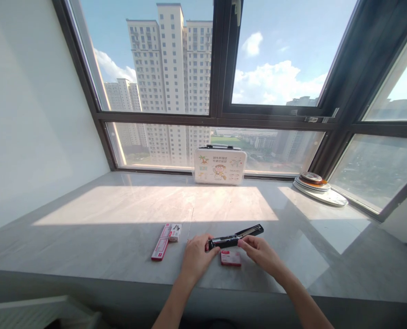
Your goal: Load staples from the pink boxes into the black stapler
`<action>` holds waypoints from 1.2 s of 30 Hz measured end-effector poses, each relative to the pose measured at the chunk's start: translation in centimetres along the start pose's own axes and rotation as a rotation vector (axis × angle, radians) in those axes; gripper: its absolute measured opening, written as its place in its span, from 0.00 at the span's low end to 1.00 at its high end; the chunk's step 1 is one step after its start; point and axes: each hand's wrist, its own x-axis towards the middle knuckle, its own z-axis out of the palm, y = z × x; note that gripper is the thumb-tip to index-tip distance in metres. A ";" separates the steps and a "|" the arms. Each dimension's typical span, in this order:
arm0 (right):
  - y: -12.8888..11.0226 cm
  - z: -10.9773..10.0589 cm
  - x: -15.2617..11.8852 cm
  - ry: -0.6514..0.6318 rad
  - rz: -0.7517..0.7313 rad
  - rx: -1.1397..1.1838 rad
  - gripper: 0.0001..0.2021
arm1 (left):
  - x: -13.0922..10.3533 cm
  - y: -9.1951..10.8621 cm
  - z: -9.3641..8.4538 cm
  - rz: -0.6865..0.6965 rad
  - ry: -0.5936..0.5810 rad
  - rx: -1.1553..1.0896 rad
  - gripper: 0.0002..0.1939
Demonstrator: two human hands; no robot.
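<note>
A black stapler (224, 241), opened out wide, is held above the windowsill by both hands. My left hand (197, 256) is closed around its left end, thumb along the near side. With thumb and fingers, my right hand (261, 253) grips it near the middle, where the other arm of the stapler slants up to the right. Just below the stapler lies a small red and white box (231, 258). Left of my left hand are a long pink and white box (161, 243) and, touching its upper right side, a small white box with a stapler picture (175, 233).
A white carry case (220, 169) with cartoon prints stands against the window at the back. At the back right lies a stack of round plates or discs (322, 194). The marble sill (97, 246) ends at a front edge close to my forearms.
</note>
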 end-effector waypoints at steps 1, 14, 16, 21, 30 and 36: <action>0.9 -1.0 -0.3 0.002 0.100 0.054 0.27 | 0.0 0.0 0.0 0.000 0.000 -0.001 0.13; -3.5 -0.4 3.7 0.095 -0.229 -0.036 0.22 | -0.2 0.2 -0.4 -0.010 -0.045 -0.016 0.14; -3.7 0.7 4.1 0.081 -0.258 -0.161 0.19 | -0.2 0.2 -0.4 -0.018 -0.046 -0.003 0.13; -4.5 3.7 4.0 0.101 -0.268 -0.506 0.13 | -0.1 0.0 -0.3 -0.012 -0.046 0.041 0.10; -3.6 -1.1 4.2 0.066 -0.146 -0.621 0.19 | -1.7 4.1 -0.2 0.245 -0.037 -0.047 0.27; 0.2 -3.1 2.4 0.135 0.002 -0.417 0.28 | -1.7 4.7 0.6 0.437 -0.228 -0.076 0.26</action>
